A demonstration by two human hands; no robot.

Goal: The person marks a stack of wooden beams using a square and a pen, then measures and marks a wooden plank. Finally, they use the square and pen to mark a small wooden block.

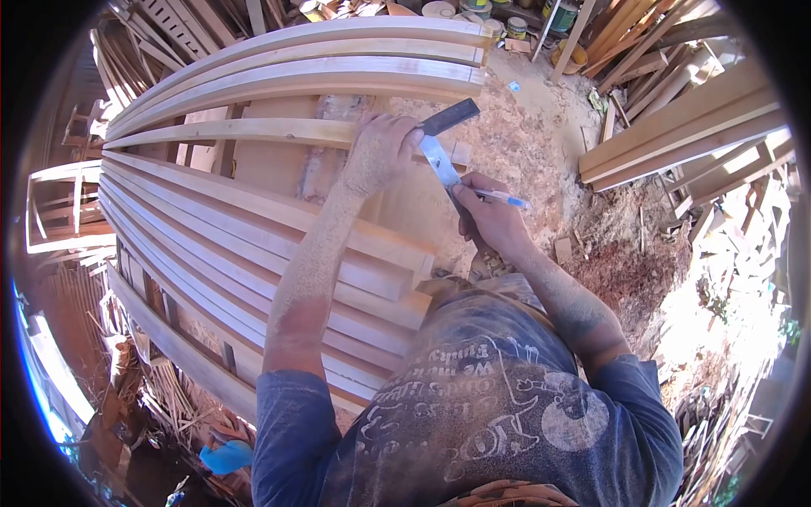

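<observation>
My left hand point(384, 150) is closed over a single wooden plank point(270, 130) near its right end, with the thumb on a try square. The square has a dark stock point(452, 117) and a shiny metal blade point(437, 159) angled across the plank's end. My right hand point(492, 217) is closed around a pen point(505, 198) with a clear and blue barrel, beside the lower end of the blade. The pen's tip is hidden by the fingers.
Several long planks point(253, 228) lie side by side below the held one, reaching my body. More planks point(363, 72) lie beyond it. Stacked boards point(684, 127) stand at the right, and cans point(517, 28) at the back. Wood scraps point(726, 329) cover the ground.
</observation>
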